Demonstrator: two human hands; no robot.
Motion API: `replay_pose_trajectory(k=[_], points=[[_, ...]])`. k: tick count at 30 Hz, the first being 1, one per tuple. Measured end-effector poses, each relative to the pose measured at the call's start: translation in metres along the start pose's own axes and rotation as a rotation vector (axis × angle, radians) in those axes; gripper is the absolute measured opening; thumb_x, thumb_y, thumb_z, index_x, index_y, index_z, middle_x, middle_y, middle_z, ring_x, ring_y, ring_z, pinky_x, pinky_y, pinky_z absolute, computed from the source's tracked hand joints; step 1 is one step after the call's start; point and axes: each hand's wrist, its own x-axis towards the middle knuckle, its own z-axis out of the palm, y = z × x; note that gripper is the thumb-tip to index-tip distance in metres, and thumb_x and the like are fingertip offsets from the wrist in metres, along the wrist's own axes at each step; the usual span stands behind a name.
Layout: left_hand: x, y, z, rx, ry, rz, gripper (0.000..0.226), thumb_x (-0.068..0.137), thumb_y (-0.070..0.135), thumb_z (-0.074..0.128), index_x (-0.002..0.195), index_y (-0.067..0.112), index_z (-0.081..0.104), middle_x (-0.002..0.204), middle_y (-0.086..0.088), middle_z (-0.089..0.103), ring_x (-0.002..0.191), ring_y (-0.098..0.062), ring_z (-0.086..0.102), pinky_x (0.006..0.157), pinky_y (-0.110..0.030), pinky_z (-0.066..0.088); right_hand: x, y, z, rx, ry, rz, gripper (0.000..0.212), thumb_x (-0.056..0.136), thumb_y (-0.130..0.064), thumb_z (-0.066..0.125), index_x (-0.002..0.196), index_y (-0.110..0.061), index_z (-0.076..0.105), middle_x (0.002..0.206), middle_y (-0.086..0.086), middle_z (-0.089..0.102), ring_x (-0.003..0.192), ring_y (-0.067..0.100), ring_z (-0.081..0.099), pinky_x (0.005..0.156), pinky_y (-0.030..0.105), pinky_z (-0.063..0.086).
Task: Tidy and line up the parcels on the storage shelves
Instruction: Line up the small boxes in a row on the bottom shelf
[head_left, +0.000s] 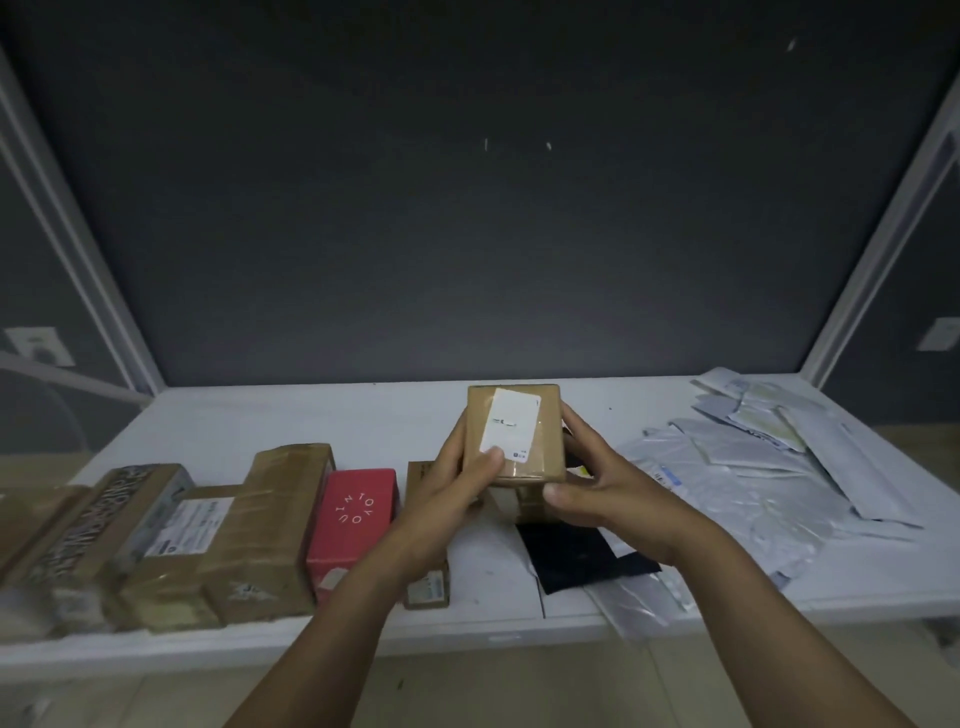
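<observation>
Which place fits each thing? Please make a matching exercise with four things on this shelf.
Things:
1. brown box
2. red box
3. black bag
4. grey mailers

Places:
a. piled at the right end of the shelf
b. between left hand and right hand
c. in the left row
d. flat by the front edge

Pairs: 1-b, 2-c, 3-d, 4-a

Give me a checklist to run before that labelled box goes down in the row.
1. Grip: left hand and right hand both hold the labelled box: ok.
2. Label in view: ok.
3. Row end past the red box: narrow brown box partly hidden by the left hand: cannot tell.
4. Landing spot: black pouch lies there: not ok.
5. Mailers at right, loosely heaped: not ok.
</observation>
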Motion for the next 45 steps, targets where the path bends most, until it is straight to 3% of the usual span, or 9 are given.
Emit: replay_pose_trajectory(k=[6, 10, 15, 20, 24, 31, 37, 40, 45], points=[[-0.004, -0.018, -0.012, 0.148, -0.108, 0.082, 0.086, 0.082, 0.034, 0.071, 0.148, 0.046, 0.017, 0.143, 0.021, 0.040, 0.128, -0.001, 0.045, 0.096, -0.027, 0.050, 0.008, 0.009, 0.022, 0.191, 0.106, -0.007, 0.061, 0.074, -0.039, 0.074, 0.128, -0.046, 0.045, 0.129, -0.005, 0.056, 0.114, 0.017, 0.059, 0.088, 0.042, 0.056], [-0.001, -0.035, -0.017, 0.422, -0.111, 0.063, 0.101, 0.076, 0.035, 0.079, 0.148, 0.050, 0.010, 0.152, 0.013, 0.034, 0.138, -0.007, 0.035, 0.109, -0.040, 0.041, 0.008, 0.041, 0.036, 0.214, 0.194, -0.002, 0.054, 0.078, -0.023, 0.076, 0.122, -0.041, 0.051, 0.119, -0.002, 0.063, 0.106, 0.019, 0.065, 0.091, 0.046, 0.055], [-0.004, -0.045, -0.027, 0.834, -0.181, 0.038, 0.103, 0.076, 0.035, 0.078, 0.150, 0.046, 0.007, 0.156, 0.011, 0.025, 0.140, -0.012, 0.026, 0.106, -0.026, 0.022, 0.006, 0.068, 0.043, 0.157, 0.193, 0.028, 0.060, 0.073, -0.008, 0.081, 0.120, -0.031, 0.052, 0.114, 0.002, 0.064, 0.097, 0.015, 0.068, 0.078, 0.030, 0.056], [-0.003, -0.057, -0.043, 1.232, -0.246, 0.011, 0.097, 0.076, 0.053, 0.071, 0.151, 0.040, 0.011, 0.159, 0.007, 0.019, 0.146, -0.018, 0.012, 0.119, -0.050, 0.005, 0.011, 0.097, 0.048, -0.217, 0.157, 0.023, 0.063, 0.067, -0.024, 0.087, 0.117, -0.038, 0.052, 0.144, -0.012, 0.038, 0.118, 0.004, 0.052, 0.091, 0.019, 0.049], [-0.003, -0.062, -0.062, 1.439, -0.211, 0.008, 0.093, 0.082, 0.052, 0.066, 0.152, 0.035, 0.008, 0.161, 0.006, 0.009, 0.148, -0.023, 0.005, 0.118, -0.050, -0.003, 0.013, 0.108, 0.049, -0.511, 0.050, -0.042, 0.066, 0.072, -0.037, 0.082, 0.128, -0.040, 0.049, 0.157, -0.018, 0.013, 0.137, 0.002, 0.029, 0.106, 0.020, 0.039], [-0.004, -0.070, -0.074, 1.431, -0.211, -0.129, 0.091, 0.085, 0.051, 0.062, 0.154, 0.029, 0.006, 0.162, 0.001, 0.004, 0.147, -0.033, 0.005, 0.119, -0.046, 0.011, 0.018, 0.111, 0.064, -0.633, 0.044, -0.091, 0.057, 0.086, -0.029, 0.071, 0.137, -0.033, 0.047, 0.153, -0.024, 0.011, 0.133, -0.008, 0.021, 0.093, -0.005, 0.023], [-0.004, -0.063, -0.077, 1.370, -0.213, -0.105, 0.074, 0.087, 0.041, 0.065, 0.150, 0.030, 0.026, 0.158, 0.010, 0.021, 0.145, -0.028, 0.014, 0.117, -0.042, 0.016, 0.025, 0.108, 0.069, -0.723, 0.115, -0.099, 0.059, 0.088, -0.033, 0.068, 0.141, -0.027, 0.045, 0.159, -0.006, 0.014, 0.141, 0.003, 0.021, 0.115, 0.024, 0.026], [0.001, -0.057, -0.074, 1.295, -0.175, -0.066, 0.076, 0.079, 0.055, 0.068, 0.143, 0.027, 0.040, 0.149, 0.006, 0.039, 0.134, -0.019, 0.034, 0.111, -0.036, 0.029, 0.025, 0.105, 0.071, -0.761, 0.094, -0.089, 0.059, 0.086, -0.036, 0.068, 0.141, -0.027, 0.047, 0.160, -0.004, 0.016, 0.142, 0.008, 0.026, 0.114, 0.024, 0.030], [0.019, -0.061, -0.046, 1.348, -0.249, 0.052, 0.081, 0.083, 0.071, 0.049, 0.149, 0.030, 0.028, 0.158, 0.000, 0.019, 0.144, -0.023, 0.017, 0.118, -0.043, 0.014, 0.025, 0.086, 0.061, -0.912, 0.042, 0.006, 0.060, 0.092, -0.052, 0.052, 0.146, -0.033, 0.035, 0.160, -0.013, 0.014, 0.141, 0.005, 0.026, 0.111, 0.029, 0.034]])
